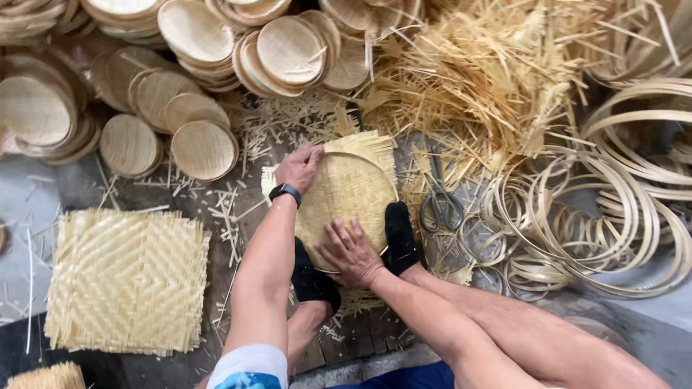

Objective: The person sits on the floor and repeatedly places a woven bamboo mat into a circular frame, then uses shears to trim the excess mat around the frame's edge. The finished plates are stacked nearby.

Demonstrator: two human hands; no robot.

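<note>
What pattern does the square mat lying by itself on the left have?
The square mat is pale straw-yellow, woven in nested diamond chevrons; the head view shows it.

pale yellow woven mat (344, 194), black socks (401, 238)

A round woven bamboo tray (346, 194), pale yellow, lies flat just left of the scissors (441, 205). A thin hoop rims it, and loose strip ends fringe past its top edge. Its near edge seems pinned under black-socked feet.
</note>
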